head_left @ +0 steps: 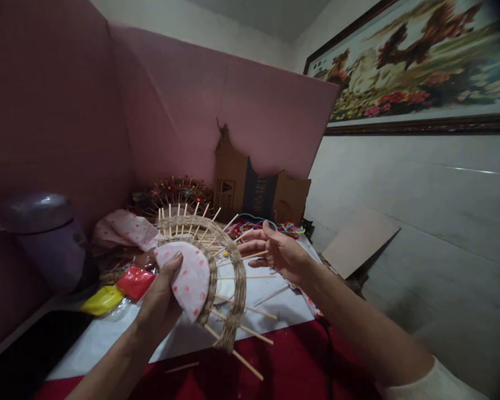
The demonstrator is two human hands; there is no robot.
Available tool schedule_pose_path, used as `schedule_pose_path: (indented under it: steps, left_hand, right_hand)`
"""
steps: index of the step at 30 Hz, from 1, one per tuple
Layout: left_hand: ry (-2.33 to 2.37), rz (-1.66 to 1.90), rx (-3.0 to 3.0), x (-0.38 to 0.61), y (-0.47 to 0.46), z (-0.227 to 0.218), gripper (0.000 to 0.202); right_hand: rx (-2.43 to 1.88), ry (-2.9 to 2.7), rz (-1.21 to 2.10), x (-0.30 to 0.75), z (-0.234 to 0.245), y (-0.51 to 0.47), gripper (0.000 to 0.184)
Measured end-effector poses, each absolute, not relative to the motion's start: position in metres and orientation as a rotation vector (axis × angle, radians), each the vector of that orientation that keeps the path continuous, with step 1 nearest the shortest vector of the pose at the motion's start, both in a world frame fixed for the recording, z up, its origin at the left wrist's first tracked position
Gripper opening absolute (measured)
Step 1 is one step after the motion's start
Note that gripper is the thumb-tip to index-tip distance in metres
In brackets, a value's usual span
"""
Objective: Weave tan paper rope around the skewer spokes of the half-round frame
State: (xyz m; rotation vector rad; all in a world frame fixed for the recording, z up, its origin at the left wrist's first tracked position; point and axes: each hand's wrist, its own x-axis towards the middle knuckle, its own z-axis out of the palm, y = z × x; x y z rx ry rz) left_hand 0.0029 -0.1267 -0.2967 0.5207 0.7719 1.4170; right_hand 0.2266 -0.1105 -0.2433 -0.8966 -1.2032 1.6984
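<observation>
My left hand (161,297) grips a fan-shaped craft piece by its half-round centre (190,280), covered in white cloth with red dots. My thumb presses on the front of the cloth, and the other fingers are hidden behind. Thin wooden sticks (254,315) radiate from this centre. Two bands of twisted brown cord (238,278) run across the sticks in arcs. Beside the outer stick ends on the right is my right hand (281,253), its fingers apart and loosely bent. It seems to hold nothing; whether a fingertip touches a stick is unclear.
Behind stands a similar fan with coloured beads (183,189), near torn cardboard (262,191) and colourful cords (254,226). Red (136,282) and yellow packets (102,300) lie left, beside a lidded container (52,244). A loose stick (182,367) rests on the red cloth (283,361).
</observation>
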Motion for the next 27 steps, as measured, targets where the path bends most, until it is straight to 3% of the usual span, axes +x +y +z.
schedule_pose_path:
  steps: [4, 11, 18, 21, 24, 27]
  left_hand:
    - [0.677, 1.464, 0.431, 0.004, -0.121, -0.294, 0.020]
    - [0.550, 1.424, 0.294, 0.027, -0.111, -0.274, 0.023]
    - [0.556, 1.460, 0.284, 0.042, -0.104, -0.272, 0.021]
    - [0.603, 1.423, 0.256, 0.044, -0.102, -0.281, 0.022]
    - [0.611, 1.401, 0.264, 0.044, -0.102, -0.291, 0.022]
    - [0.612, 1.406, 0.264, 0.042, -0.102, -0.300, 0.020]
  right_hand:
    - [-0.956, -1.230, 1.556, 0.220, -0.275, -0.116, 0.027]
    - [-0.724, -1.429, 1.412, 0.188, -0.298, -0.136, 0.036]
    - [-0.736, -1.578, 0.689, 0.177, -0.302, -0.131, 0.028]
    - [-0.742, -1.529, 0.683, 0.174, -0.306, -0.129, 0.025]
    - [-0.713, -1.583, 0.648, 0.176, -0.309, -0.129, 0.008]
    - [-0.681, -1.648, 0.613, 0.182, -0.311, -0.132, 0.011]
